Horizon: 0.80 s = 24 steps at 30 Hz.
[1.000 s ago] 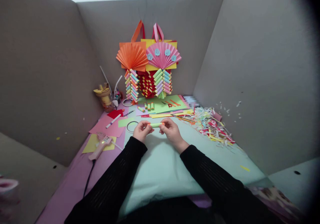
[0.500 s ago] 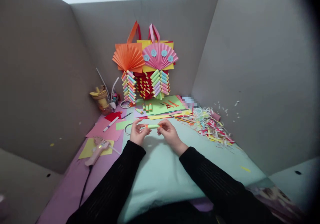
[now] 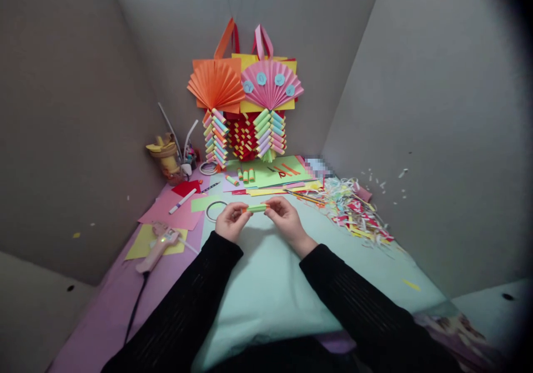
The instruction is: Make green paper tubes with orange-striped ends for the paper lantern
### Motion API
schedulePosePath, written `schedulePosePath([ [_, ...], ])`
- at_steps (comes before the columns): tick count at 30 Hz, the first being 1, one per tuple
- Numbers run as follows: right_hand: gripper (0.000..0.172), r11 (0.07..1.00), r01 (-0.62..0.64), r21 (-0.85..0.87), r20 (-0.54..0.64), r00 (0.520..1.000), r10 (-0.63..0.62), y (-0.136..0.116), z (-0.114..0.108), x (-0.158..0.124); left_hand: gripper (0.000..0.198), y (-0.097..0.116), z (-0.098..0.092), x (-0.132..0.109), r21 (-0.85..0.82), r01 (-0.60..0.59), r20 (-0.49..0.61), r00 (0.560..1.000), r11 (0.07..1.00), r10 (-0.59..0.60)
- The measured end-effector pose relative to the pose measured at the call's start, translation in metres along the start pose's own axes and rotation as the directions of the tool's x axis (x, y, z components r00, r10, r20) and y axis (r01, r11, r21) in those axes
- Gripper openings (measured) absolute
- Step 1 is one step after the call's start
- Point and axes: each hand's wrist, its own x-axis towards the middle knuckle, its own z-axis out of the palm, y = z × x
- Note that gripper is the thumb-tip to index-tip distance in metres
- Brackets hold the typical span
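Note:
Between my two hands, a small light-green paper roll point(image 3: 257, 208) with orange bands at its ends is held level above the table. My left hand point(image 3: 231, 220) pinches its left end, and my right hand point(image 3: 285, 221) pinches the right end; the fingertips partly cover both orange bands. Just beyond, similar green paper rolls point(image 3: 249, 176) with orange ends lie by a green paper sheet point(image 3: 266, 176). A roll of tape point(image 3: 211, 212) lies flat beside my left hand.
To the left, a pink glue gun point(image 3: 158, 249) with a black cord rests on yellow paper, near a white marker point(image 3: 182, 201). Shredded paper point(image 3: 353, 209) is heaped at right. Paper fan decorations point(image 3: 216, 84) hang on the grey back panel, beside a pot point(image 3: 166, 162).
The camera view has tilted slightly downward. My right fingers have closed in on the roll's right end, and both hands still hold it.

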Motion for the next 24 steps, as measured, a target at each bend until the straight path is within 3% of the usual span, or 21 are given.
schedulePosePath([
  [4,0.011,0.986,0.045,-0.163,-0.011,0.999,-0.048,-0.002,-0.004,0.0,0.02,-0.005,-0.004,0.0,0.075,-0.043,0.031,0.999,0.996,0.04],
  [9,0.007,0.904,0.184,-0.385,0.031,0.982,-0.187,-0.003,-0.008,0.004,0.016,-0.004,-0.004,0.0,0.192,-0.114,0.049,0.993,0.975,0.107],
  [14,0.006,0.876,0.219,-0.43,0.117,0.975,-0.187,0.003,-0.01,0.007,0.019,-0.004,0.001,0.0,0.134,0.028,-0.027,0.999,0.991,-0.024],
  [19,0.009,0.836,0.3,-0.46,0.139,0.954,-0.266,0.004,-0.01,0.007,0.025,-0.007,-0.003,0.004,0.067,0.136,-0.031,0.99,0.988,-0.134],
  [24,0.011,0.863,0.188,-0.47,-0.017,0.975,-0.222,0.007,-0.014,0.007,0.028,-0.007,-0.009,0.01,0.052,0.137,-0.081,0.988,0.989,-0.133],
])
